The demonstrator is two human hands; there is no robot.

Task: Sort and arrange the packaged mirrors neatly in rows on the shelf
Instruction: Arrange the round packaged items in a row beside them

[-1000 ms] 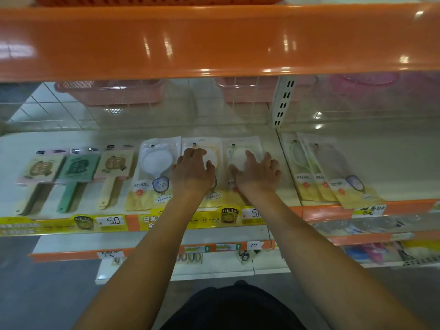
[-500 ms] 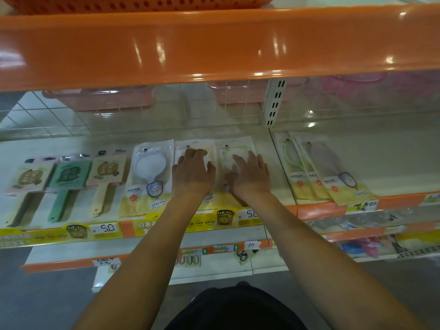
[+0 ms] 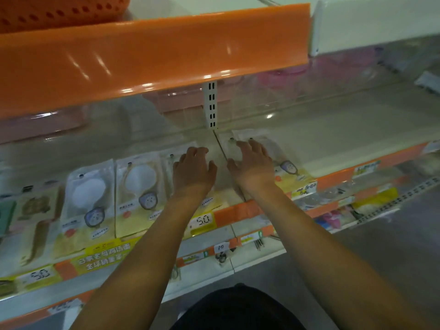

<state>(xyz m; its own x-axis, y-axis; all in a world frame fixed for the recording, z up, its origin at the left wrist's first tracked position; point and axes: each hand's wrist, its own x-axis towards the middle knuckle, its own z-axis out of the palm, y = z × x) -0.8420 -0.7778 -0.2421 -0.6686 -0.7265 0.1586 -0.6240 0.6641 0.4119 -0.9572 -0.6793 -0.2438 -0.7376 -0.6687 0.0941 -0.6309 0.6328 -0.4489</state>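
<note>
We are shifting from the earlier packets, our left hand [image 3: 194,171] lying flat and unclenched on one packaged mirror [image 3: 173,172], our right hand [image 3: 253,164] spread loosely over the overlapping pair [image 3: 289,166], probably straightening next.

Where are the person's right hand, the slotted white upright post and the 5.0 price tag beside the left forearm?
Right hand [image 3: 253,166]: head view, back of the hand.
Slotted white upright post [image 3: 211,104]: head view, its slotted front face.
5.0 price tag [image 3: 203,220]: head view, the printed digits.
</note>
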